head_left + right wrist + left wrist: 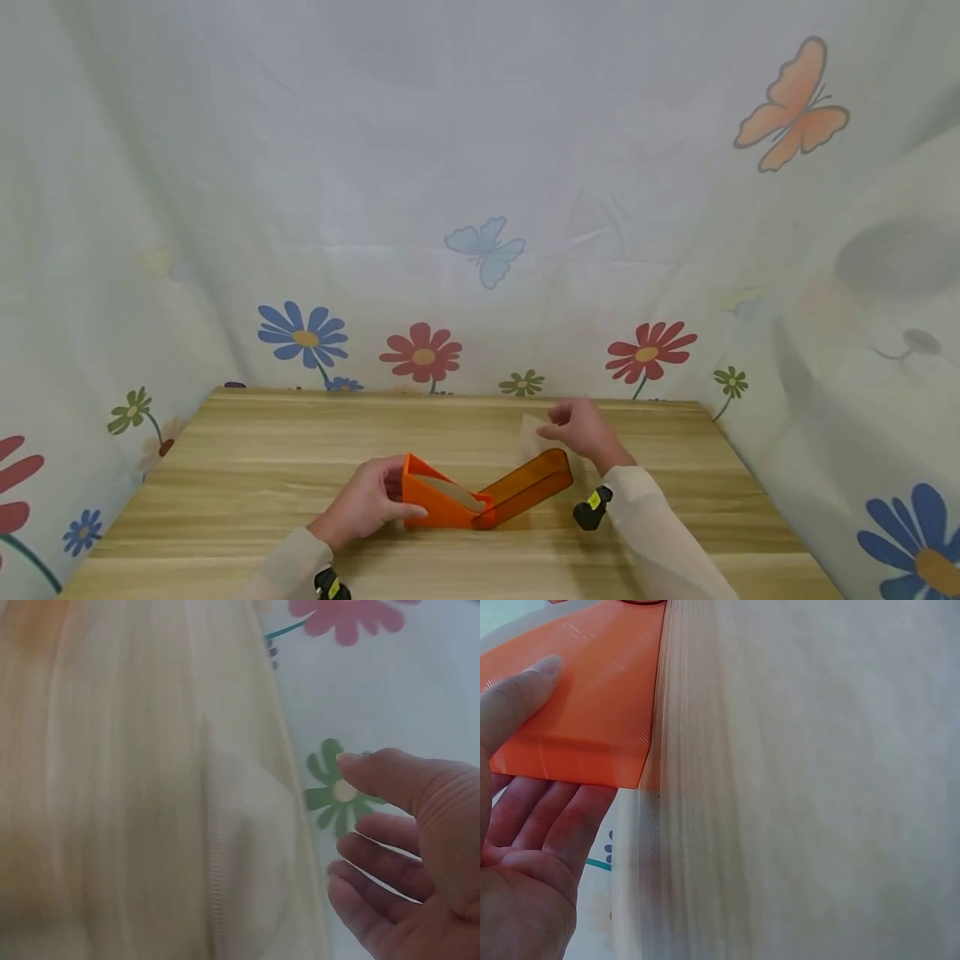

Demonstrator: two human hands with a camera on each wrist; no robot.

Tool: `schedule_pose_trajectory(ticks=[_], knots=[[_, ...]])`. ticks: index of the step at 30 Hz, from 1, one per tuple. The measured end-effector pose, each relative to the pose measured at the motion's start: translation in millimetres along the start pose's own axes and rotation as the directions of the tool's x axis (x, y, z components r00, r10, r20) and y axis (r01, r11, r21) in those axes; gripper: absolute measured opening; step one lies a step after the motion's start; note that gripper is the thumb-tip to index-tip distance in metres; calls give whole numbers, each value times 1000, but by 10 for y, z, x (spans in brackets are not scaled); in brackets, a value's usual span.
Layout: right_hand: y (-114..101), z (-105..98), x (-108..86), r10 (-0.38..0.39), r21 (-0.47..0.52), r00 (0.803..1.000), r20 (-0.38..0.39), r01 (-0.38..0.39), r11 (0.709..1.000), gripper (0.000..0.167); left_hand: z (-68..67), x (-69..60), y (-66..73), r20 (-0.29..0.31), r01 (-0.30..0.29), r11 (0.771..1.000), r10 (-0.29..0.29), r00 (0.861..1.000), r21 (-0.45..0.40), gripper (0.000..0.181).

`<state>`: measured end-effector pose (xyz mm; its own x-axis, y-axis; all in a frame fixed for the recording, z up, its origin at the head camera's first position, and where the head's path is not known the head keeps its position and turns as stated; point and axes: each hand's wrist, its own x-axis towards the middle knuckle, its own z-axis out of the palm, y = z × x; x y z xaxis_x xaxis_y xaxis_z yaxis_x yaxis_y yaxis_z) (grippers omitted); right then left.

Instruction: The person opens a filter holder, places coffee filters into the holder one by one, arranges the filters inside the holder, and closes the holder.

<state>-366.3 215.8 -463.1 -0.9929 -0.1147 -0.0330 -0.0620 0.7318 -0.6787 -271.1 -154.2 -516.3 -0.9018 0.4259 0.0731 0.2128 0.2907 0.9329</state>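
Orange wedge-shaped box (442, 510) at lower centre of frame – top uncovered, pale filling (448, 492) showing inside. Translucent amber lid (527, 485) swung out from right end, slanting upward. Thin see-through sheet (531, 433) – just beyond lid, right of centre.

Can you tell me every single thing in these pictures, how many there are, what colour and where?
Box: one, orange, middle of the table
Lid: one, see-through amber, open at the box's right end
Something inside the box: tan, too unclear to name or count
Thin sheet: one, see-through, near the right fingertips
Table: one, light wood-brown, under the box
Cloth: whitish, behind and beside the table
Butterflies: two clear ones, orange and pale blue, on the cloth
Flowers: several, blue, red and green, on the cloth
Wrist cameras: two, black with yellow, at the wrists
Sleeves: two, cream, on the arms
Left grip: one, bare, holding the box's left end
Right grip: one, bare, beyond the lid
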Motion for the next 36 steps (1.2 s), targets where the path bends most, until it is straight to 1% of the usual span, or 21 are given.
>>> schedule_pose_trajectory(ticks=[3, 8, 11, 14, 16, 17, 20, 24, 28, 31, 36], knots=[[104, 108, 76, 37, -7, 999, -9, -37, 999, 53, 2, 2, -4, 7, 6, 1000, -6, 1000, -2, 53], [313, 285, 238, 32, -41, 999, -36, -33, 999, 65, -6, 3, -5, 6, -1, 1000, 1, 1000, -5, 53], [369, 347, 262, 40, -28, 998, -50, -41, 999, 71, -11, 2, 3, 2, 1, 1000, -1, 1000, -3, 54], [337, 356, 222, 50, 11, 997, -56, -50, 999, 75, -18, 8, 14, 5, 11, 1000, -11, 1000, 5, 55], [294, 345, 178, 60, 34, 996, -64, -58, 998, 74, -19, 13, 16, 8, 14, 1000, -14, 1000, 4, 55], [272, 340, 160, 67, 32, 996, -64, -65, 997, 73, -19, 16, 19, 11, 14, 1000, -14, 1000, 3, 55], [222, 329, 123, 55, -20, 996, -72, -57, 998, 68, -17, 18, 25, 15, 11, 1000, -10, 1000, -7, 55], [214, 330, 133, 54, -62, 996, -77, -59, 996, 65, -14, 14, 29, 11, 17, 1000, -17, 1000, -4, 56], [250, 342, 184, 79, -54, 994, -75, -83, 995, 64, -16, 9, 31, 0, 21, 1000, -21, 1000, 15, 56], [257, 336, 194, 72, -71, 995, -71, -77, 994, 65, -10, 11, 28, 1, 18, 1000, -18, 1000, 22, 55], [184, 297, 152, 86, -70, 995, -58, -90, 993, 63, -2, 11, 39, 12, 16, 1000, -17, 1000, 16, 54]])
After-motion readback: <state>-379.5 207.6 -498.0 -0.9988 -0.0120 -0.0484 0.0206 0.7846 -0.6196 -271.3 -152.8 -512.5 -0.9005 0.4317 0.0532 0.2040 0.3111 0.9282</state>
